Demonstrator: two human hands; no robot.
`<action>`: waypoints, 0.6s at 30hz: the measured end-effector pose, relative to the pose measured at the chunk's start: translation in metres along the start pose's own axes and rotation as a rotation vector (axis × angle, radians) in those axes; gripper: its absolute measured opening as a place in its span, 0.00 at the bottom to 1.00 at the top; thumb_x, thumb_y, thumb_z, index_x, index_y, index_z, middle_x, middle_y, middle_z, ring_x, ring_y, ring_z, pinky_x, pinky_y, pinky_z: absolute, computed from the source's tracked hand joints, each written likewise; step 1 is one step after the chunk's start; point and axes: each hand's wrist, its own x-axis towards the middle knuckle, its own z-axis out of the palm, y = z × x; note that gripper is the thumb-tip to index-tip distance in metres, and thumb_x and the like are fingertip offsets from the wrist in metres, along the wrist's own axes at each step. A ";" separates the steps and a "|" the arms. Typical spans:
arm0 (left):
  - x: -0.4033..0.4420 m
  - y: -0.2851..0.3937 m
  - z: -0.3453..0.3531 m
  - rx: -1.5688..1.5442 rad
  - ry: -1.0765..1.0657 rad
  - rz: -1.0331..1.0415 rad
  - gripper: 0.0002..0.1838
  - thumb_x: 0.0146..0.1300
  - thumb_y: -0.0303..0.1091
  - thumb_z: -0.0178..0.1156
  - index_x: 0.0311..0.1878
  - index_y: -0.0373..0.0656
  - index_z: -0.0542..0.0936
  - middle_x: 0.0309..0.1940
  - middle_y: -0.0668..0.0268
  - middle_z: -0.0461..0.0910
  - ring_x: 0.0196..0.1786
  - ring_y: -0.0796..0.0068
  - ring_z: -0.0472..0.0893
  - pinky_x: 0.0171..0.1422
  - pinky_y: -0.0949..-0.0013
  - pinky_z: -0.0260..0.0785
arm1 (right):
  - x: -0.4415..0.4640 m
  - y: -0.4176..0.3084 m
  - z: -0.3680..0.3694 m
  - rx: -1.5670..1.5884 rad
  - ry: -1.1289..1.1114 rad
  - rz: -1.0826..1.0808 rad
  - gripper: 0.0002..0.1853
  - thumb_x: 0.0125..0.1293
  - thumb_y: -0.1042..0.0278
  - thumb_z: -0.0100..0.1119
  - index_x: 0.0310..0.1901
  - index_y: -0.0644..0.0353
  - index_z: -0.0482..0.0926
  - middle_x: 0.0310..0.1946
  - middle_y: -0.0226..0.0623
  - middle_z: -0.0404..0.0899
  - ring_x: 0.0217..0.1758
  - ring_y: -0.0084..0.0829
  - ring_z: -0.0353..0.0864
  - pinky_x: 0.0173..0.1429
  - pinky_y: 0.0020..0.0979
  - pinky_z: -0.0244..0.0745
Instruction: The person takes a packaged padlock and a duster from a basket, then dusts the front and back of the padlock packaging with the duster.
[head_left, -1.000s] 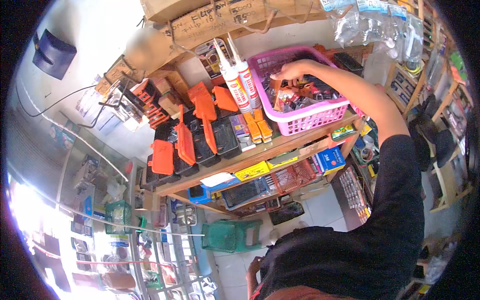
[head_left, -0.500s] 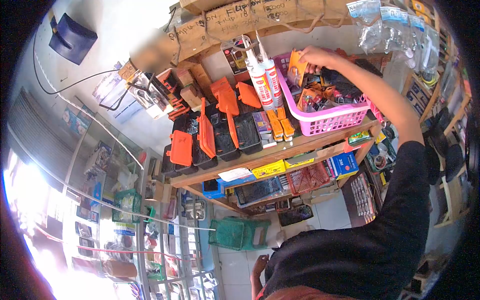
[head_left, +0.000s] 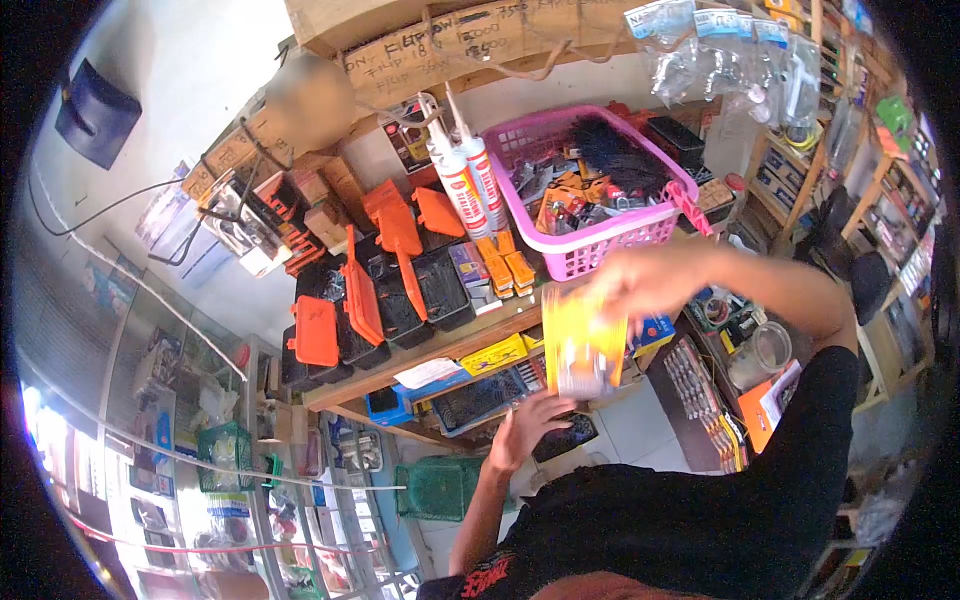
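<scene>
My right hand (head_left: 648, 284) grips the upper end of a yellow-orange blister pack (head_left: 578, 335), blurred by motion, in front of the shelf. What is inside the pack cannot be made out. My left hand (head_left: 528, 430) is raised just below the pack's lower end, its fingers spread and holding nothing; whether a fingertip touches the pack is unclear. Behind the right hand, a pink plastic basket (head_left: 612, 240) stands on the top shelf. It contains several orange-carded packs (head_left: 578, 190) and a black bristly bundle (head_left: 612, 147).
Two silicone sealant tubes (head_left: 462, 195) stand left of the basket, beside small yellow-orange boxes (head_left: 505, 268). Black bins with orange lids (head_left: 362, 300) line the wooden shelf's left side. Clear packets (head_left: 690, 65) hang at upper right. A green basket (head_left: 437, 488) sits low down.
My right hand has lifted the blister pack out of the pink basket and brought it down toward me. My left hand has risen from low by my body to beneath the pack.
</scene>
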 end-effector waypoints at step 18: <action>-0.054 -0.028 0.004 -0.550 -0.006 -0.295 0.45 0.68 0.67 0.46 0.74 0.36 0.59 0.55 0.48 0.77 0.59 0.50 0.78 0.67 0.51 0.70 | -0.038 0.052 -0.041 -0.970 1.315 0.304 0.16 0.62 0.52 0.66 0.42 0.54 0.79 0.34 0.44 0.76 0.48 0.49 0.75 0.50 0.47 0.71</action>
